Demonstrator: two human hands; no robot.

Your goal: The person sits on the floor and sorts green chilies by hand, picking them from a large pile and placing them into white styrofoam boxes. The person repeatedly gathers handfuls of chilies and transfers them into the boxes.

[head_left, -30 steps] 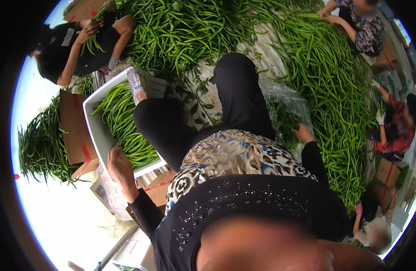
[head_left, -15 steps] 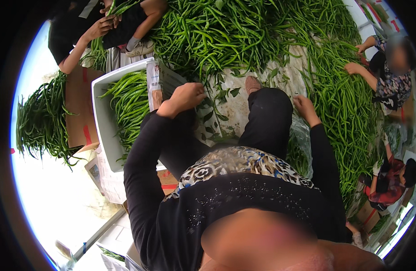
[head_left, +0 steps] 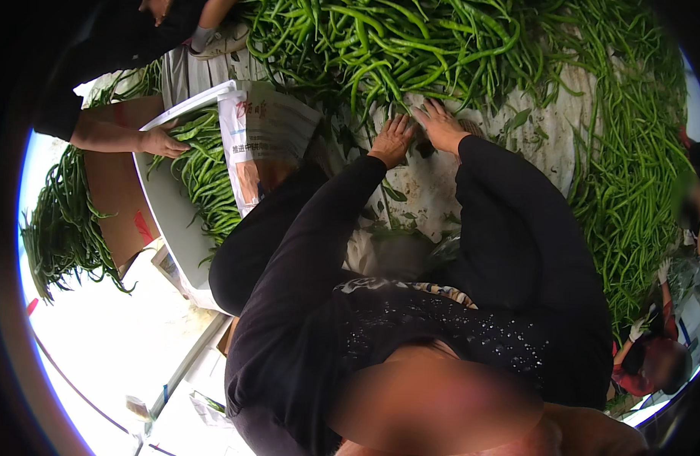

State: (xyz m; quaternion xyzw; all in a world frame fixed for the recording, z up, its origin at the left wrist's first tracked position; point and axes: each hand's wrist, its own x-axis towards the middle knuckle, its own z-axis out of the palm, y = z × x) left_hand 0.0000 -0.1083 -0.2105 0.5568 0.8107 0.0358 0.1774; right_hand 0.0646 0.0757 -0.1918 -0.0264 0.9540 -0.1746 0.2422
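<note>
Head view, far left: loose heap of green chili peppers (head_left: 61,220) on the floor, beside a brown cardboard flap (head_left: 118,205).
Co-worker's hand (head_left: 163,142): reaches in from the upper left, rests on the peppers packed in the white crate (head_left: 167,220); apart from the wearer's own hands.
Crate contents: long green peppers (head_left: 209,182) laid roughly lengthwise, along the crate's long side.
Newspaper (head_left: 266,129): draped over the crate's right end, just left of the wearer's left forearm.
Left hand (head_left: 393,139): palm down, fingers spread, flat on the pale ground sheet (head_left: 532,152); holds nothing.
Right hand (head_left: 441,125): just beside the left hand, palm down, fingers splayed and pointing up toward the pile; empty, fingertips at the pile's lower fringe, though actual contact with a pepper cannot be told.
Big pepper pile (head_left: 411,45): straight ahead of both hands, above them in the picture, spreading on down the right side.
Long axis: nearest peppers lie mixed, many pointing down toward the hands.
Nearer hand: right hand sits slightly closer to the pile's edge; left hand a little lower, and nearer the crate.
Far right: other people's hands, blurred, among peppers.
</note>
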